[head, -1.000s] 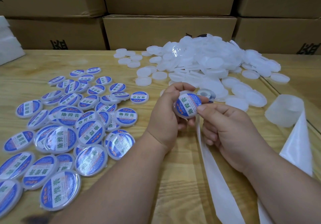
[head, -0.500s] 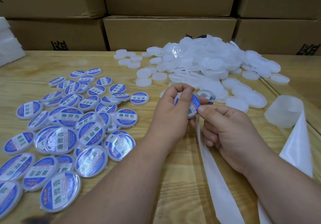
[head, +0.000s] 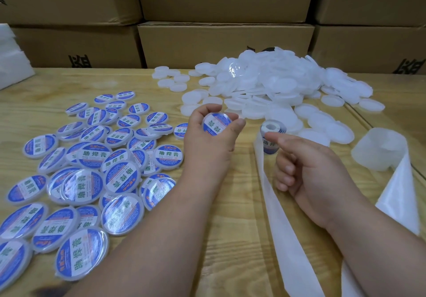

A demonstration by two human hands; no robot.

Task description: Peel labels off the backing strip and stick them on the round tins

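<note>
My left hand (head: 207, 144) grips one round tin (head: 216, 123) by its rim, its blue and white label facing up. Just to the right lies the small label roll (head: 273, 128). The thumb of my right hand (head: 309, 174) lies on the top label there, with the other fingers curled underneath, so it seems to pinch the strip. The white backing strip (head: 283, 223) trails from the roll toward me, past my right wrist. Several labelled tins (head: 92, 176) lie spread on the left. A heap of plain white tins (head: 276, 84) sits behind my hands.
A loose coil of used backing paper (head: 380, 149) stands at the right, its tail running to the lower right. Cardboard boxes (head: 226, 43) wall off the back of the wooden table (head: 230, 216). White foam sheets (head: 11, 66) lie at the far left.
My hands have come apart. The left hand has carried the labelled tin up and to the left. The right hand has left the tin and gone to the label roll.
</note>
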